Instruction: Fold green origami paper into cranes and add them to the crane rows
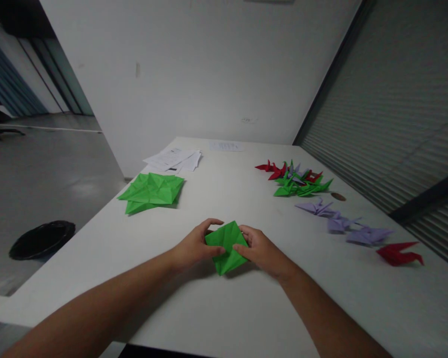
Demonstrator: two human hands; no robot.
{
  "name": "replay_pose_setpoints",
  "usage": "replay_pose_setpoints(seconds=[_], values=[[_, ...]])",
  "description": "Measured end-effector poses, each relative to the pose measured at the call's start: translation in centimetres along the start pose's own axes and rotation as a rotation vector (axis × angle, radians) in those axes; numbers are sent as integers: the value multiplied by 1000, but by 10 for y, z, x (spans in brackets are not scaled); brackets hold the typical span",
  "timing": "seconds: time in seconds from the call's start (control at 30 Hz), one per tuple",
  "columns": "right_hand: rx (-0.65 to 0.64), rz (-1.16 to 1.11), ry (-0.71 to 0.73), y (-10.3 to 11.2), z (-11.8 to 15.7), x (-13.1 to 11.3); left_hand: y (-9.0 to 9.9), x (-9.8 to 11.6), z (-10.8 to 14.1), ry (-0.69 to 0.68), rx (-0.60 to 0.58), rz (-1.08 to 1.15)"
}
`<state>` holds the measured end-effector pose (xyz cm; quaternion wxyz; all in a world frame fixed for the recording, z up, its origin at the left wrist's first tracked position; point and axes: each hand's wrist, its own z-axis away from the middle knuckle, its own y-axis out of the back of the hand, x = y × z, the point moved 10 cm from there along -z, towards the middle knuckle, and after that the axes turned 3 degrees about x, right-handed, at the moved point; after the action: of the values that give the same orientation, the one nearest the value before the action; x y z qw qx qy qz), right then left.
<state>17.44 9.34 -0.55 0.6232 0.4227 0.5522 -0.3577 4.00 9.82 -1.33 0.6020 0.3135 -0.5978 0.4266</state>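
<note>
A folded square of green origami paper (229, 241) is held just above the table in front of me, one corner pointing toward me and crease lines on its face. My left hand (199, 244) grips its left corner, thumb on top and fingers behind. On the right side my right hand (257, 248) pinches it, the thumb lying on the face and the other fingers partly hidden beneath. Farther off to the left lies a small stack of creased green paper sheets (153, 190).
Folded paper cranes in red, green and purple form a pile (296, 180) at the back right. Several purple cranes (368, 234) and a red crane (399, 253) line the right side. Printed papers (173, 159) lie at the back left. A black-lined bin (41, 241) stands on the floor.
</note>
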Motion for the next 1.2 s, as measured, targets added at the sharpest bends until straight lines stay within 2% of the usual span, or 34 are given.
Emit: replay_pose_setpoints(seconds=[0.1, 0.23, 0.37, 0.57, 0.7, 0.8, 0.9, 0.97, 1.07, 1.13, 1.2], values=[[19, 32, -18, 3, -1, 10, 5, -6, -5, -18, 54, -168], [8, 60, -45, 6, -1, 17, 4, -12, -9, -29, 66, -227], [8, 114, -21, 8, 0, 9, 0, -16, -11, -19, 50, -206], [89, 203, 87, 8, 0, -9, -4, -15, -13, -41, 67, -230], [119, 98, -12, 9, -2, 6, -3, -15, -15, -68, 72, -293], [164, 149, -63, 13, -2, 17, 3, -7, -15, -160, 138, -519], [238, 395, -28, 19, -3, 14, -3, 12, -10, -393, 167, -844], [267, 564, -30, 20, -2, 12, -17, 19, -4, -533, 90, -994], [263, 759, 3, 21, 0, 6, -42, 17, 6, -664, -154, -1105], [224, 824, 66, 23, 3, -1, -54, 15, 14, -713, -282, -1180], [121, 782, 116, 26, 9, -6, -56, 15, 17, -713, -316, -1249]])
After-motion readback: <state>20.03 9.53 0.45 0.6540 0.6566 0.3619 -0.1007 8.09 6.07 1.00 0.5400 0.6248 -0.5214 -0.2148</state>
